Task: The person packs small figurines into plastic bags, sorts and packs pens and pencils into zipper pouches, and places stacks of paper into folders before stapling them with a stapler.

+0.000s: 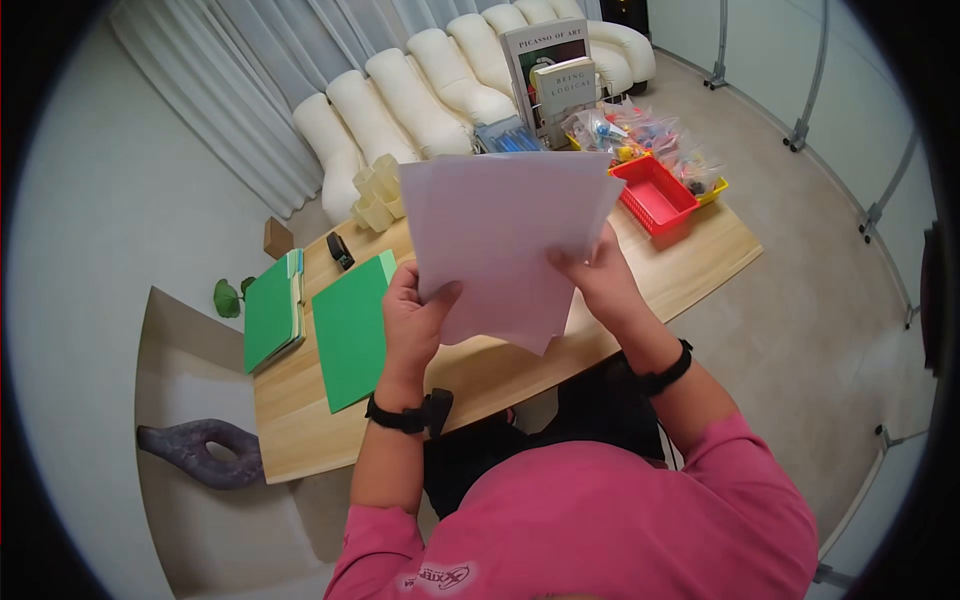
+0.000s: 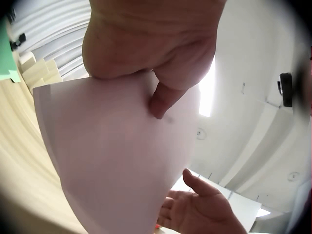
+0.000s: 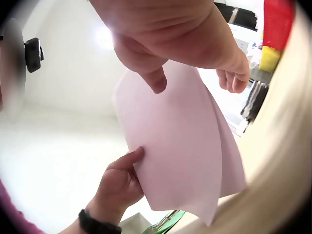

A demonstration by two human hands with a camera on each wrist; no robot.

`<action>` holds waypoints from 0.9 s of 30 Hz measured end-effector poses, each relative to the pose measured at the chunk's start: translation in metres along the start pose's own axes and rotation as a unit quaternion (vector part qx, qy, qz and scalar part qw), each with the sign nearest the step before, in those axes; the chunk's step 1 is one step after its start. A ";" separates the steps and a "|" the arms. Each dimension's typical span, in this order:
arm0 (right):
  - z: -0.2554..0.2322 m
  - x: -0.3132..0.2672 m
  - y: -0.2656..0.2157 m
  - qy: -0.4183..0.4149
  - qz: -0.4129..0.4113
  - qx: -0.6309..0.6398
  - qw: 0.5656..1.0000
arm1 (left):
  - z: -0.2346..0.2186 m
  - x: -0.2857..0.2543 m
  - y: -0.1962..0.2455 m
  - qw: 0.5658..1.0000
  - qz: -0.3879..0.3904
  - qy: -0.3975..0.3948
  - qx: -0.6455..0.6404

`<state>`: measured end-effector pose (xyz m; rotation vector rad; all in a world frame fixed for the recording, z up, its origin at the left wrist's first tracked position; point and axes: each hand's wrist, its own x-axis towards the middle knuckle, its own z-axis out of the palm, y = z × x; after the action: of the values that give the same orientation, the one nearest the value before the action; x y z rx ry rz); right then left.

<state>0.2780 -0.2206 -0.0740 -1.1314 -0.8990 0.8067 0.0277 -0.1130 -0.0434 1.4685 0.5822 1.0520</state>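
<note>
A few loose white sheets of paper (image 1: 505, 225) stand tilted up over the near part of the wooden table, their lower corners uneven. My left hand (image 1: 415, 310) grips them at the left edge, thumb on the near face and fingers behind. At the right edge is my right hand (image 1: 605, 280), its thumb over the near face and its fingers round the far side. In the right wrist view the sheets (image 3: 170, 141) fan apart toward one corner, and the left thumb (image 3: 134, 156) presses their edge.
A green folder (image 1: 350, 335) lies left of the sheets, with a stack of green folders (image 1: 272, 312) further left. Beyond are a black strap-like item (image 1: 340, 250), a cream holder (image 1: 378, 195), a red basket (image 1: 655, 195), bagged items (image 1: 650, 135) and upright books (image 1: 550, 80).
</note>
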 end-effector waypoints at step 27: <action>0.049 0.015 0.018 -0.037 -0.083 -0.015 0.996 | -0.016 -0.022 -0.033 0.984 0.105 0.119 0.078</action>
<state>0.2386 -0.1841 -0.0803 -1.0426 -1.0552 0.7035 0.0108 -0.1164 -0.0826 1.5783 0.7024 1.3867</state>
